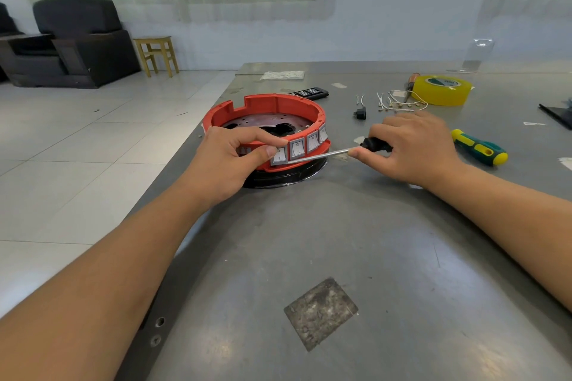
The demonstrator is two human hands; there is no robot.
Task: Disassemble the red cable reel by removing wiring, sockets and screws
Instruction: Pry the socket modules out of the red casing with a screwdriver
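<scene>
Left hand pinched the leftmost switch on the red reel. Right hand gripped the screwdriver, shaft lying along the switch row, tip toward the left fingers (likely prying).

The cable reel has a red ring on a black base, with silver-framed white switches along its front. At its three o'clock, a screwdriver shows a black handle and silver shaft; farther out lies a green-and-yellow screwdriver. At one o'clock sits translucent yellow tape, beside white wire pieces. The table is dull grey.
</scene>
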